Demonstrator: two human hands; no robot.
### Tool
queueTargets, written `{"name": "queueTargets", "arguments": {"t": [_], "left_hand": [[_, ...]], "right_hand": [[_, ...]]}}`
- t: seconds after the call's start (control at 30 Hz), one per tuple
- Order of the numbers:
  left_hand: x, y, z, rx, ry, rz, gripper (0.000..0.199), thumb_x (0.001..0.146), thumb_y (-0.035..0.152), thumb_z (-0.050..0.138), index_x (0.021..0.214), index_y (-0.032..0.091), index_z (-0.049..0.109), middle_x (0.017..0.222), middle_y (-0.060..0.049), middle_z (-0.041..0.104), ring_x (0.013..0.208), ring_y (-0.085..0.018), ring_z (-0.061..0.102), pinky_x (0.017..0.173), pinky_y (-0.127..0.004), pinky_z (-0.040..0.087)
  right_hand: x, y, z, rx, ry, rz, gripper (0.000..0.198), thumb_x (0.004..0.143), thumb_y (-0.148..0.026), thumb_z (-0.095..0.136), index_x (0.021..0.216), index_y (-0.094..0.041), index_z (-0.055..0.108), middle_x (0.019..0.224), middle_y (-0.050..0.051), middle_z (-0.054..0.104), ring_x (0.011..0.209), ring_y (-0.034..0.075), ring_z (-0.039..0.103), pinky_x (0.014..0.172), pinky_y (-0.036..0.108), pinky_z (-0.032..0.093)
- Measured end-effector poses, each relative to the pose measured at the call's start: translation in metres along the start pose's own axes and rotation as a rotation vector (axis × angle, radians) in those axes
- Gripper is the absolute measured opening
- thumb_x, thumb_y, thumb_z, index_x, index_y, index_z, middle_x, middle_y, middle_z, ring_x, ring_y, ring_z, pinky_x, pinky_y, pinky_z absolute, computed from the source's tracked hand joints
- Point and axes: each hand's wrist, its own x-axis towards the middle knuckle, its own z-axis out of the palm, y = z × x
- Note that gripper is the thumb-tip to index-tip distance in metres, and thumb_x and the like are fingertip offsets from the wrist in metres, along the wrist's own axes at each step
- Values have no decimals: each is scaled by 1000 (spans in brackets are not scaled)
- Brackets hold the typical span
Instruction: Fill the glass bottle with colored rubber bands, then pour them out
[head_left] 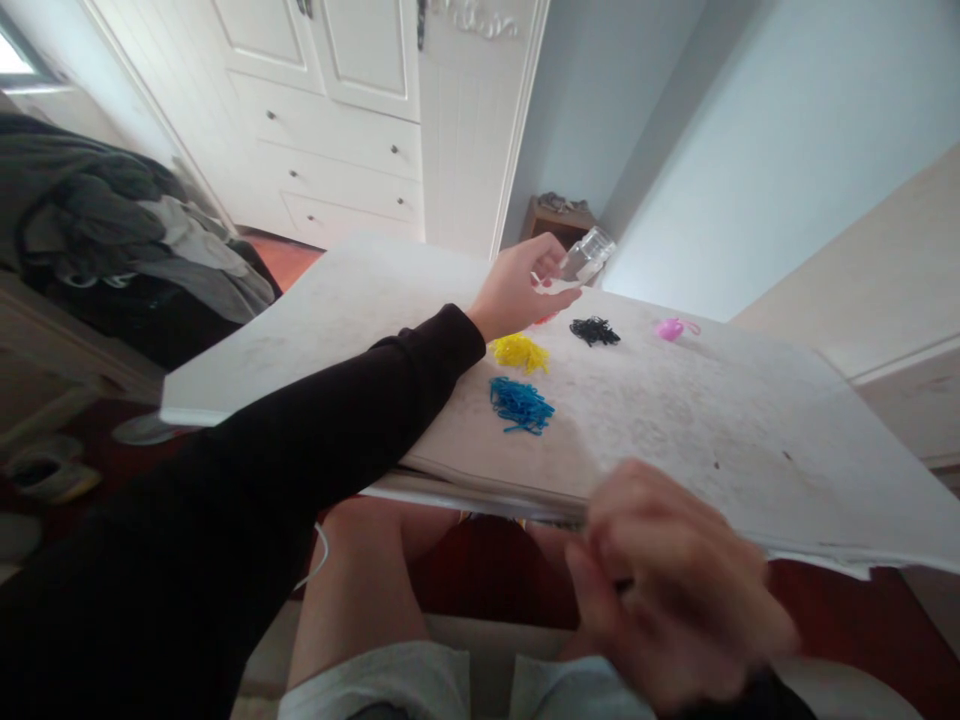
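My left hand (pixel 525 285) reaches over the far side of the white table, thumb and fingers apart. A clear jar (pixel 591 255) is tilted right at its fingertips; whether they touch it I cannot tell. Below the wrist are a pile of yellow rubber-band-like loops (pixel 521 352) and a pile of blue ones (pixel 523 405). A bit of red (pixel 547 317) shows under the hand, with a black pile (pixel 595 331) to its right. My right hand (pixel 667 580), blurred, is closed in front of the near table edge; its contents are hidden.
A pink rounded object with a loop (pixel 670 329) lies on the right part of the white table (pixel 660 420). A white cabinet (pixel 337 130) stands behind. Clothes (pixel 127 220) are heaped at the left, and a small brown stand (pixel 540 220) is beyond the table.
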Motion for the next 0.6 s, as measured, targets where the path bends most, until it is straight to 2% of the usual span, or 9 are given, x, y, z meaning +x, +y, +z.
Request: {"name": "queueTargets", "arguments": {"t": [0.03, 0.1, 0.17, 0.23, 0.4, 0.6], "left_hand": [[0, 0, 0, 1, 2, -2, 26, 81, 25, 83, 96, 19, 62, 84, -2, 69, 76, -16, 67, 68, -31, 55], [0, 1, 0, 5, 6, -9, 26, 81, 24, 82, 96, 19, 63, 84, -2, 69, 75, -16, 67, 68, -31, 55], [1, 2, 0, 10, 10, -20, 26, 80, 24, 83, 96, 18, 63, 83, -2, 69, 74, -16, 67, 67, -31, 54], [1, 2, 0, 14, 13, -29, 26, 79, 24, 83, 95, 18, 64, 83, -2, 69, 74, -15, 66, 67, -30, 53], [2, 0, 0, 11, 17, -59, 27, 76, 23, 84, 94, 18, 65, 82, -1, 69, 73, -14, 64, 66, -29, 52], [2, 0, -1, -19, 13, -74, 28, 74, 22, 85, 94, 17, 65, 83, -2, 70, 72, -13, 64, 65, -28, 52]], "right_hand": [[9, 21, 4, -64, -5, 2, 16, 87, -10, 68, 81, -25, 66, 75, 2, 71, 70, 20, 66, 66, 36, 55], [27, 60, 11, -167, -129, 84, 11, 91, -17, 71, 99, -23, 71, 100, 8, 78, 96, 26, 72, 86, 43, 59], [39, 90, 17, -177, -236, 98, 22, 88, -24, 79, 109, -22, 73, 111, 10, 79, 106, 29, 72, 96, 48, 58], [47, 106, 21, -149, -301, 94, 27, 85, -24, 83, 110, -21, 75, 117, 11, 79, 111, 30, 71, 101, 49, 57], [54, 116, 28, -126, -334, 103, 20, 90, -17, 76, 107, -27, 81, 109, 6, 81, 106, 28, 72, 99, 47, 58], [56, 120, 28, -108, -273, 64, 16, 90, -18, 77, 99, -29, 84, 96, 4, 83, 96, 27, 70, 92, 46, 58]]}}
